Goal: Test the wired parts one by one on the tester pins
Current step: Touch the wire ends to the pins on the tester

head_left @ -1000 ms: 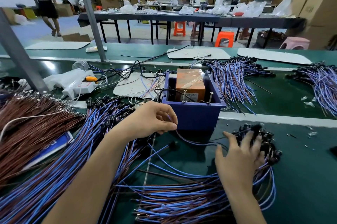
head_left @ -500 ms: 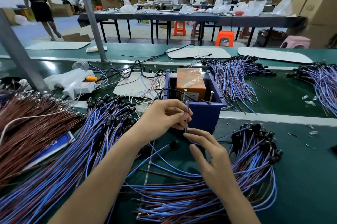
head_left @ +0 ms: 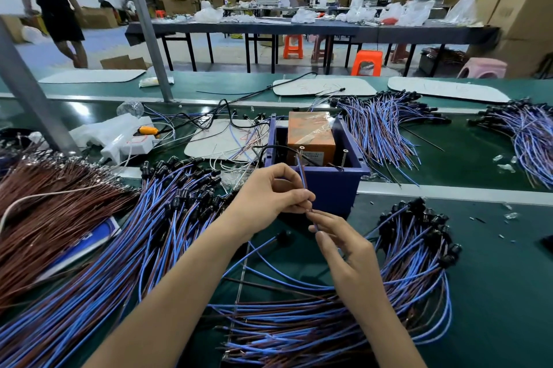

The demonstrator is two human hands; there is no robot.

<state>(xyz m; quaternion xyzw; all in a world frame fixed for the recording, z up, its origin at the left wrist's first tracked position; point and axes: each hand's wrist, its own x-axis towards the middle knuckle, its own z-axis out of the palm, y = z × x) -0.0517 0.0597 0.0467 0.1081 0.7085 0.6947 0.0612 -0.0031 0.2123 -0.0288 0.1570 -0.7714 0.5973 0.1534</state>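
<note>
at the far left we see a heap of brown wires point(head_left: 45, 218) lying on the green table point(head_left: 502, 293). just beside it is a long left bundle point(head_left: 134, 248) of blue-and-brown wired parts, its black ends fanned toward the middle. behind these a white power strip point(head_left: 125, 143) sits near a grey post point(head_left: 143, 23). in the middle the left hand point(head_left: 269, 197) has its fingers curled, thumb and fingertips pinching one wired part point(head_left: 302, 171). the part's thin blue and brown leads stand nearly upright in front of the blue tester box point(head_left: 329, 188). the top end of the leads reaches up by the left one of the two tester pins point(head_left: 300, 153); we cannot tell whether it touches. an orange block point(head_left: 311, 137) fills the back of the box. just below and to the right, the right hand point(head_left: 344, 248) pinches the lower stretch of the same part between thumb and forefinger, its other fingers loosely bent. the fingertips of the two hands almost meet. under the right wrist and on toward the right lies the right bundle point(head_left: 419, 251), its black ends piled in a curve. farther back we see two far bundles point(head_left: 383, 128) spread on the table, well apart from the hands.
</note>
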